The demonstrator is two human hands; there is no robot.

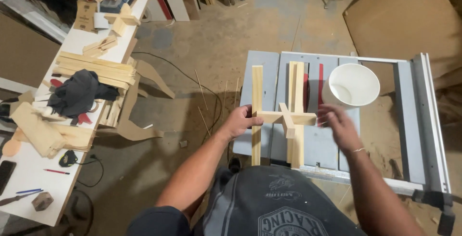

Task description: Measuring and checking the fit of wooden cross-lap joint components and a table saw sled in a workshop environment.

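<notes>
1. A grey table saw top (409, 120) carries long pale wooden strips (257, 106) and a white bucket (353, 86).
2. The white workbench (33, 173) at the left holds stacked wooden slats (96, 67), a dark cloth (79, 91), and pencils (57, 171).

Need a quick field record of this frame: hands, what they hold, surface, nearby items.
left hand: grips the left end of the wooden cross piece
right hand: open, blurred, at the cross piece's right end; contact unclear
under the piece: pale wooden strips lying lengthwise
surface: grey saw table
on the table: white bucket
left of person: white workbench with stacked wood and a dark cloth
</notes>
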